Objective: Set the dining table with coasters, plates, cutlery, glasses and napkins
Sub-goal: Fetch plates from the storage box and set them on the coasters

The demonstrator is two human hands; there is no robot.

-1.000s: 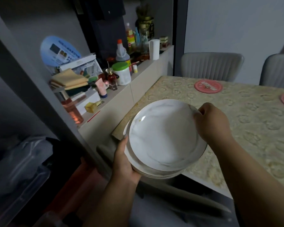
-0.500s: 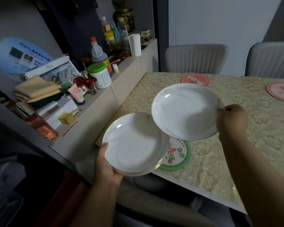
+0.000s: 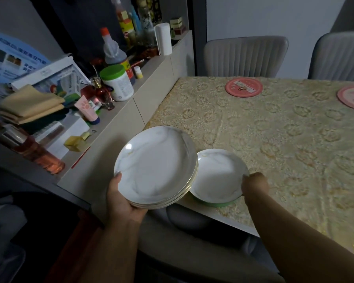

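One plate set at the near counter edge; stack held beside it.

I see the single plate (image 3: 217, 176) resting on a green coaster (image 3: 223, 203), most of which it hides. The right hand (image 3: 254, 185) has its grip pinched on the plate's right rim. The left hand (image 3: 122, 198) grasps the stack of plates (image 3: 155, 166) from beneath, thumb on the rim; its count is unclear. Two pink coasters (image 3: 243, 86) lie far across the counter (image 3: 274, 129), one cut off.

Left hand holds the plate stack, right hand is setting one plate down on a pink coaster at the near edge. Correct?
Not quite. In the head view the single plate under the right hand sits on a green coaster, not a pink one; the pink coasters lie bare on the far side. The left hand does hold the plate stack.
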